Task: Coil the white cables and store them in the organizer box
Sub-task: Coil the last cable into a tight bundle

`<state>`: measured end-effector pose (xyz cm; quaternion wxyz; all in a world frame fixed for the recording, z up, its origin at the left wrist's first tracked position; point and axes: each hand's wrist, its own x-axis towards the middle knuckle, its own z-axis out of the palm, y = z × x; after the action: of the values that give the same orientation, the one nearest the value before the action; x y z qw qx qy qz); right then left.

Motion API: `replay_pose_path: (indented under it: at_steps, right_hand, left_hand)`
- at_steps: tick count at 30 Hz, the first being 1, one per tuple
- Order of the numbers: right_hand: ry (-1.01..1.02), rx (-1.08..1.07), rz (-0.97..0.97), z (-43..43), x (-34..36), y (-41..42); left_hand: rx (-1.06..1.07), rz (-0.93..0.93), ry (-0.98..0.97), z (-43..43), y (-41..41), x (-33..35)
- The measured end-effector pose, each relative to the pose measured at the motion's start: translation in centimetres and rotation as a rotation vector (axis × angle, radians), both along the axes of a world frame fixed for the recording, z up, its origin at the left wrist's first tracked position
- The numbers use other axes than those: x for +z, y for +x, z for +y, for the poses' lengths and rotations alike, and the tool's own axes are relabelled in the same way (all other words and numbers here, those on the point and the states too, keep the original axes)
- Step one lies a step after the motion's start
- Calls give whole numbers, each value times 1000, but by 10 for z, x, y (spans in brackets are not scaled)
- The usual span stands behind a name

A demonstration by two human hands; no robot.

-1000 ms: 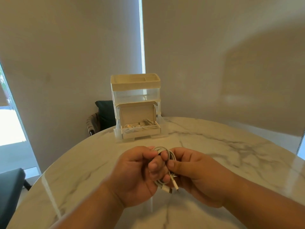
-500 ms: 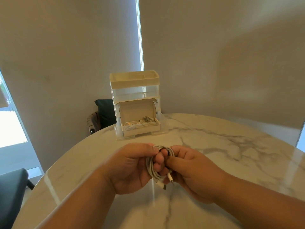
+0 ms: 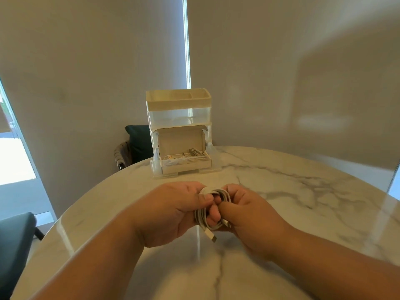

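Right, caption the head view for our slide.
Coiled white cable gripped by left hand and right hand over the table; organizer box open behind.

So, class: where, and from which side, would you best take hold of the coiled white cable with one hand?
Pinch across the bundled loops of the white cable at its top, coming from above: there the strands lie together between the left hand and right hand. Probably avoid the plug hanging below; pulling it could undo the coil.
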<state>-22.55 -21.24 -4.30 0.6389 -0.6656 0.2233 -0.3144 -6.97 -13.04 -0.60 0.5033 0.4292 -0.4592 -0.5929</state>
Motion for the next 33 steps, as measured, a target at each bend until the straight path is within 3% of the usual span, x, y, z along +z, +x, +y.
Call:
replay_pose_path:
  at_steps: [2,4,8,13,19,23,33]
  right_hand:
    - [-70,-35,27,0,0,-1]
    - [-76,-39,30,-1,-2,-1]
    - [16,-23,7,-1,0,-1]
    - [121,-25,-48,-1,2,-2]
    - [-250,-133,169,-2,8,-6]
    - [-317,-157,225,-3,6,-5]
    - [117,-157,40,-1,-3,2]
  left_hand:
    - [104,-282,-60,0,0,-2]
    - [118,-376,-69,0,0,-3]
    - [51,-157,46,0,-7,-4]
    - [31,54,38,-4,-18,-10]
    - [44,124,55,-8,-22,-14]
    - [93,148,45,-11,-26,-19]
    - [83,128,37,-15,-33,-21]
